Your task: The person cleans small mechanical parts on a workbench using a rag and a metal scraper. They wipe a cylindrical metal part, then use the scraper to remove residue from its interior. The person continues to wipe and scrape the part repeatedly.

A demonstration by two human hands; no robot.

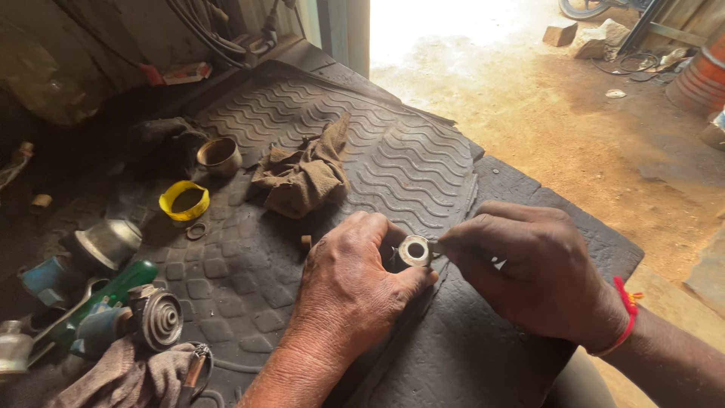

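My left hand [351, 283] pinches a small round metal ring, like a bearing [414, 251], over a black ribbed rubber mat [408, 162]. My right hand [529, 264] comes in from the right and grips a thin metal tool [438, 244] whose tip touches the ring's edge. Most of that tool is hidden inside the fist. A red thread bracelet circles my right wrist.
A crumpled brown rag [303, 172] lies mid-mat. A yellow ring [184, 200] and a metal cup [219, 155] sit at left. Metal parts, a green-handled tool [113, 291] and a grooved pulley [157, 317] crowd the lower left. Sunlit dirt ground lies to the right.
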